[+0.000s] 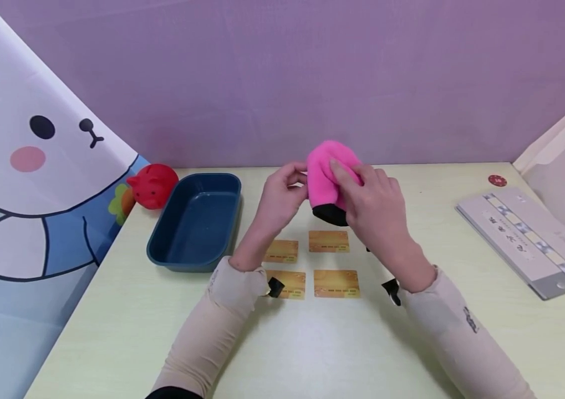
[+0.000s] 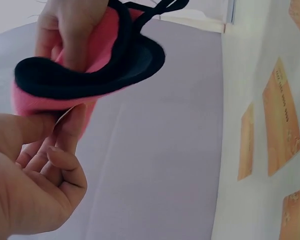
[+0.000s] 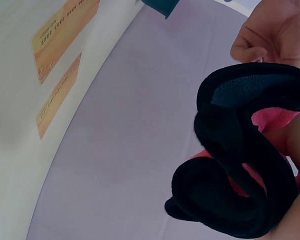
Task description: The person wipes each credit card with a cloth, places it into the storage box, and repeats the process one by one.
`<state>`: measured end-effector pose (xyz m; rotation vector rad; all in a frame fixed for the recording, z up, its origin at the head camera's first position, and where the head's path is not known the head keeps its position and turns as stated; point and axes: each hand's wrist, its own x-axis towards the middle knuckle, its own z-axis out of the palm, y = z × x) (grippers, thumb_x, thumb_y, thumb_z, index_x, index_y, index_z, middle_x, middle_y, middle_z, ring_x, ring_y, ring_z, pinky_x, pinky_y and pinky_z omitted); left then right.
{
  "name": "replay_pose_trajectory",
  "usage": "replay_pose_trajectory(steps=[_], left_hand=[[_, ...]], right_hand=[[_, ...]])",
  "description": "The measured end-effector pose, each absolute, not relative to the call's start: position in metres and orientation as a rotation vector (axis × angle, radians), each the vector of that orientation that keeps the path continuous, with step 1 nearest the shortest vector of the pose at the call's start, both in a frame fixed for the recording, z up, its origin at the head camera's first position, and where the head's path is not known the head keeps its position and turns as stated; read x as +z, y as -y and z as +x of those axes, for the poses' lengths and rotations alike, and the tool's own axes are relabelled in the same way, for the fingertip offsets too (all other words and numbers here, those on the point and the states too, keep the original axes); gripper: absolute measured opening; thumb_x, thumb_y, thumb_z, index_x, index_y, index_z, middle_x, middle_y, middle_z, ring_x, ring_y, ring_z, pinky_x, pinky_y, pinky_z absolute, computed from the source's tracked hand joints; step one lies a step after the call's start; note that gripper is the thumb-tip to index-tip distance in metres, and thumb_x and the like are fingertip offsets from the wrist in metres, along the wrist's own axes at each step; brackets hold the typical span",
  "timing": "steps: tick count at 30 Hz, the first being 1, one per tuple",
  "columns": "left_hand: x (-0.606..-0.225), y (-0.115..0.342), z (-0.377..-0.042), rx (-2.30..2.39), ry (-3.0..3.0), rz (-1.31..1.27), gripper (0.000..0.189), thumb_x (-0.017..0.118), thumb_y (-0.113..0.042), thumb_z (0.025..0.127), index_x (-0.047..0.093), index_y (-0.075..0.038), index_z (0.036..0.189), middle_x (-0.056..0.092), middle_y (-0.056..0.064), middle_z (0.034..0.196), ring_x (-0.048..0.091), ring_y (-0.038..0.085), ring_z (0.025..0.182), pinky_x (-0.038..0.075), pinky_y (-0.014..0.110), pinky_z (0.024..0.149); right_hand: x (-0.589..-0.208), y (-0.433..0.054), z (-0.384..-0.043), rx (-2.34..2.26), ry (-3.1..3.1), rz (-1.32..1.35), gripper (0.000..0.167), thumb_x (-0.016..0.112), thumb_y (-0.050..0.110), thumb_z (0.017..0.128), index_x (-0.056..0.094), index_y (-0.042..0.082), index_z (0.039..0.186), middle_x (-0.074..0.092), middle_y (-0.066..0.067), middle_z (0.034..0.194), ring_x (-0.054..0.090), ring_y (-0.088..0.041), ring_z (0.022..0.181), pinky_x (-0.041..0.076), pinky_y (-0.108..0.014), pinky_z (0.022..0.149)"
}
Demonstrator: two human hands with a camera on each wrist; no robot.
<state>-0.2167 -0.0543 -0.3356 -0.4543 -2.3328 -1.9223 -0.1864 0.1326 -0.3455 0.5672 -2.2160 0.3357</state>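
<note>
A soft pink fabric pouch (image 1: 323,174) with black trim is held up above the table, tilted. My right hand (image 1: 377,208) grips it from the right, thumb pressed into the cloth. In the left wrist view, its black-lined opening (image 2: 140,60) and a black strap (image 2: 165,6) show. My left hand (image 1: 282,194) is at the pouch's left side. Its thumb and fingers (image 2: 70,127) pinch a thin flat object (image 2: 65,114) just against the pink cloth; most of that object is hidden. Gold bank cards (image 1: 336,284) lie on the table beneath the hands.
To the left stands a blue plastic basin (image 1: 162,260), with a red piggy bank (image 1: 153,185) beside it. A grey binder-like book (image 1: 517,244) lies at the right, near a small red disc (image 1: 497,180). A purple cloth (image 1: 412,83) hangs behind the table.
</note>
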Motion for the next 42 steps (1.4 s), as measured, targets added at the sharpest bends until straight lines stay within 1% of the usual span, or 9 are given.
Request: replay_pose_trajectory(steps=[6, 14, 16, 23, 27, 32, 34, 39, 42], left_hand=[[-0.327, 0.065, -0.216, -1.974, 2.285, -0.515, 0.029, 0.067, -0.007, 0.095, 0.066, -0.005, 0.124, 0.071, 0.016, 0.092, 0.070, 0.014, 0.076, 0.051, 0.026, 0.071], [-0.312, 0.098, -0.206, -1.831, 2.274, -0.431, 0.033, 0.070, -0.016, 0.094, 0.066, -0.009, 0.126, 0.069, 0.005, 0.090, 0.052, 0.014, 0.064, 0.038, 0.025, 0.059], [-0.306, 0.111, -0.206, -1.771, 2.307, -0.382, 0.034, 0.070, -0.017, 0.095, 0.066, -0.011, 0.128, 0.071, 0.005, 0.093, 0.054, 0.014, 0.066, 0.039, 0.024, 0.060], [-0.277, 0.170, -0.220, -1.504, 2.496, -0.129, 0.037, 0.065, -0.025, 0.098, 0.062, -0.021, 0.135, 0.067, 0.006, 0.107, 0.060, 0.017, 0.095, 0.049, 0.022, 0.074], [-0.266, 0.202, -0.238, -1.330, 2.688, -0.055, 0.037, 0.061, -0.023, 0.101, 0.059, -0.018, 0.138, 0.064, 0.011, 0.117, 0.058, 0.021, 0.102, 0.050, 0.023, 0.079], [-0.267, 0.233, -0.265, -1.124, 2.903, 0.014, 0.041, 0.056, -0.019, 0.102, 0.054, -0.009, 0.142, 0.055, 0.020, 0.136, 0.055, 0.031, 0.116, 0.053, 0.038, 0.095], [-0.273, 0.242, -0.274, -1.088, 2.970, 0.067, 0.042, 0.056, -0.018, 0.102, 0.053, -0.006, 0.143, 0.053, 0.022, 0.138, 0.056, 0.033, 0.115, 0.054, 0.039, 0.092], [-0.293, 0.261, -0.290, -1.042, 3.134, 0.086, 0.045, 0.056, -0.014, 0.100, 0.049, -0.001, 0.142, 0.053, 0.027, 0.133, 0.063, 0.028, 0.091, 0.053, 0.028, 0.070], [-0.303, 0.268, -0.295, -1.035, 3.226, 0.055, 0.047, 0.055, -0.010, 0.099, 0.045, 0.002, 0.143, 0.052, 0.029, 0.131, 0.064, 0.024, 0.084, 0.056, 0.032, 0.073]], right_hand=[[-0.342, -0.145, -0.190, 0.397, 2.278, 0.486, 0.041, 0.065, 0.008, 0.093, 0.064, 0.018, 0.133, 0.065, -0.025, 0.105, 0.061, -0.044, 0.086, 0.048, -0.054, 0.062], [-0.336, -0.169, -0.196, 0.465, 2.262, 0.385, 0.035, 0.059, 0.010, 0.097, 0.065, 0.013, 0.132, 0.063, -0.026, 0.099, 0.060, -0.043, 0.085, 0.046, -0.057, 0.064], [-0.334, -0.174, -0.197, 0.467, 2.253, 0.376, 0.036, 0.060, 0.010, 0.097, 0.066, 0.012, 0.132, 0.063, -0.026, 0.097, 0.060, -0.043, 0.083, 0.046, -0.057, 0.064], [-0.327, -0.184, -0.195, 0.452, 2.252, 0.362, 0.036, 0.059, 0.010, 0.097, 0.065, 0.011, 0.133, 0.062, -0.028, 0.097, 0.058, -0.044, 0.081, 0.045, -0.057, 0.063], [-0.326, -0.184, -0.194, 0.455, 2.260, 0.366, 0.037, 0.059, 0.011, 0.097, 0.064, 0.012, 0.134, 0.062, -0.027, 0.097, 0.058, -0.044, 0.082, 0.045, -0.057, 0.064], [-0.326, -0.185, -0.193, 0.469, 2.253, 0.352, 0.037, 0.060, 0.010, 0.097, 0.065, 0.012, 0.133, 0.062, -0.027, 0.096, 0.058, -0.043, 0.083, 0.044, -0.059, 0.065], [-0.326, -0.185, -0.193, 0.469, 2.246, 0.353, 0.036, 0.060, 0.010, 0.097, 0.065, 0.012, 0.132, 0.062, -0.027, 0.096, 0.058, -0.044, 0.083, 0.044, -0.059, 0.064], [-0.326, -0.181, -0.193, 0.466, 2.243, 0.373, 0.035, 0.059, 0.011, 0.097, 0.065, 0.012, 0.131, 0.063, -0.027, 0.095, 0.058, -0.044, 0.081, 0.044, -0.059, 0.063], [-0.326, -0.179, -0.192, 0.474, 2.253, 0.374, 0.035, 0.060, 0.011, 0.097, 0.065, 0.012, 0.131, 0.063, -0.026, 0.096, 0.058, -0.044, 0.082, 0.044, -0.059, 0.065]])
